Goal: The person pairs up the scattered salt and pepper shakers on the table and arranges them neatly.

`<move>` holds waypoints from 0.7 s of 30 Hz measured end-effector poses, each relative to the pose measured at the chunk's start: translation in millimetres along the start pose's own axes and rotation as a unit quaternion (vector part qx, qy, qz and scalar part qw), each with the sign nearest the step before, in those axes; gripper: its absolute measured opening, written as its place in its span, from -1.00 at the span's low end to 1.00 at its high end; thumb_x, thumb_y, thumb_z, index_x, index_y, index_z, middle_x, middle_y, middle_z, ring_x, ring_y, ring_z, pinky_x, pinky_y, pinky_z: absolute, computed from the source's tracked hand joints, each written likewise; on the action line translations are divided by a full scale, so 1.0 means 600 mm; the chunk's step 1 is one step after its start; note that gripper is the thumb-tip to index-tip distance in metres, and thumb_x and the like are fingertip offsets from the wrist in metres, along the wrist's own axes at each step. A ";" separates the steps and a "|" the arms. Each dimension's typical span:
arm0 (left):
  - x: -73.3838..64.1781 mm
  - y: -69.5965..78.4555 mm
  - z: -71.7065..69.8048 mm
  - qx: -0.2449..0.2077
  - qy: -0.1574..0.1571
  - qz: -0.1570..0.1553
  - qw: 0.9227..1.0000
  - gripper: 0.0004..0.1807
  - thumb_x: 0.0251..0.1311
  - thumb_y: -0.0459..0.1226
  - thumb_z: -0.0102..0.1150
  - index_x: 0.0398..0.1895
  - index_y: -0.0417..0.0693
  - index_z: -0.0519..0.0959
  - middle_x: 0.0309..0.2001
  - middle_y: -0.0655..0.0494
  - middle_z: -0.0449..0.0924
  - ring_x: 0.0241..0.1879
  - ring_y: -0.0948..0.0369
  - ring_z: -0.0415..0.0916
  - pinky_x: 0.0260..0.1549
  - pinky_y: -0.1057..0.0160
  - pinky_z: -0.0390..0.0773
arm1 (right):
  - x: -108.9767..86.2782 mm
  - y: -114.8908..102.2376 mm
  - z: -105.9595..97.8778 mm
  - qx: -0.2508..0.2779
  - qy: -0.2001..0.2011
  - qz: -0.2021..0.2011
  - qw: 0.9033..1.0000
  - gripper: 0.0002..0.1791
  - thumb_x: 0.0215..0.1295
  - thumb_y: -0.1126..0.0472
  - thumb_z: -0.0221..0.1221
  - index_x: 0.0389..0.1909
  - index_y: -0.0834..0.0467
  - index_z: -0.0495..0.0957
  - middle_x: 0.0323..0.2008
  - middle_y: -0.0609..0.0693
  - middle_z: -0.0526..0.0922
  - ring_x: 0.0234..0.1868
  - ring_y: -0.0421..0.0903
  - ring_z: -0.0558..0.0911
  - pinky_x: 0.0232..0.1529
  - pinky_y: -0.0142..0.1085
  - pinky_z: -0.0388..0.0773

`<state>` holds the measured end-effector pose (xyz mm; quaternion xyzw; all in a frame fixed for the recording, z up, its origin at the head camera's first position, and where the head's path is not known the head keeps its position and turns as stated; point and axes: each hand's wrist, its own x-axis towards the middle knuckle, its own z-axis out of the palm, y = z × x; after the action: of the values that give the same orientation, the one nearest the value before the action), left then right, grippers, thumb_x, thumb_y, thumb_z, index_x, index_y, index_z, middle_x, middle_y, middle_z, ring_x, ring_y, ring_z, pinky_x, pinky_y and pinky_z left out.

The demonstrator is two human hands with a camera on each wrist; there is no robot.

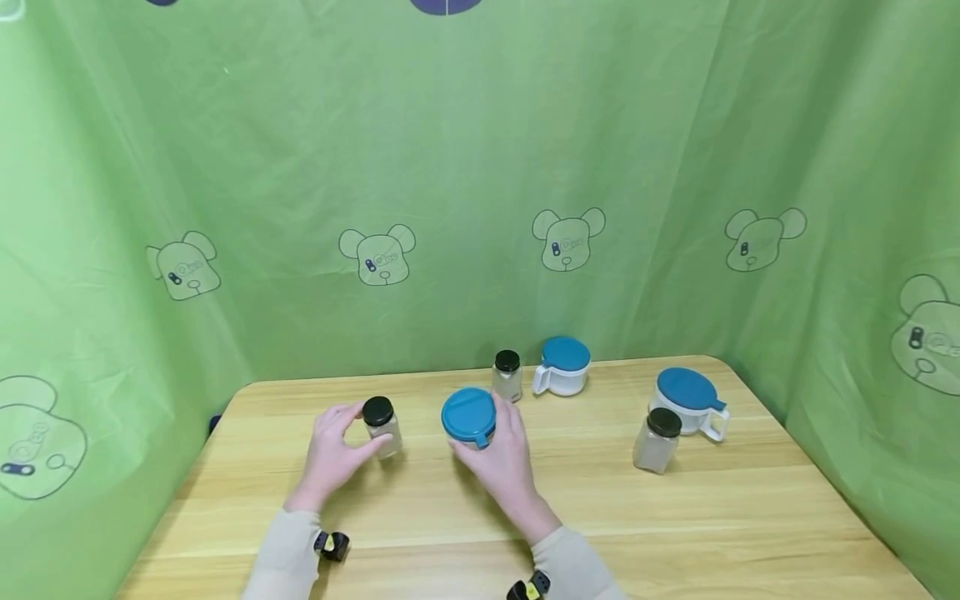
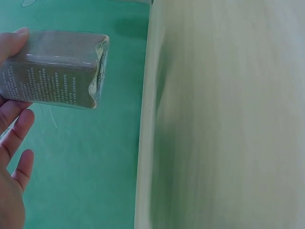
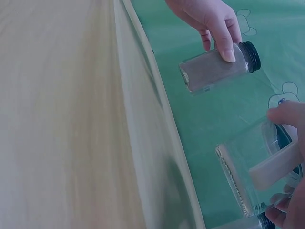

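Observation:
My left hand (image 1: 330, 457) pinches a spice jar (image 1: 389, 440) with a black lid between thumb and fingers. White printed text and greyish-brown contents show on this jar (image 2: 52, 71) in the left wrist view, where it is held above the tabletop. To its right, my right hand (image 1: 512, 467) grips a jar with a blue lid (image 1: 468, 412) around its sides. From the right wrist, that second jar is clear glass (image 3: 238, 160) with a pale handle (image 3: 274, 167), also raised off the table.
Behind the right hand stand another black-lidded jar (image 1: 507, 382) and a white-handled pot (image 1: 566, 367) with a blue lid. Farther right, a third black-lidded jar (image 1: 656, 446) stands before another blue-lidded pot (image 1: 686, 396). Green curtains (image 1: 465, 192) surround the wooden table (image 1: 420, 533).

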<state>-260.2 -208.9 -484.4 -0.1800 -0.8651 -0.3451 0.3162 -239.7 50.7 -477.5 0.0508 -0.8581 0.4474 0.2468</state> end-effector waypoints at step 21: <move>-0.010 -0.027 -0.036 0.015 -0.026 -0.013 0.999 -0.34 -0.22 -0.16 0.58 0.05 -0.15 0.61 -0.15 -0.01 0.68 -0.08 0.12 0.49 0.04 0.07 0.34 | -0.004 -0.042 0.055 0.019 -0.039 -0.011 0.999 0.03 -0.17 -0.05 0.53 0.34 0.20 0.28 0.23 0.16 0.44 0.24 0.11 0.48 0.23 0.05 0.50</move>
<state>-255.4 -236.2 -484.0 -0.1725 -0.8806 -0.3313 0.2916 -242.4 9.0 -475.9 0.0823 -0.8579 0.4584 0.2170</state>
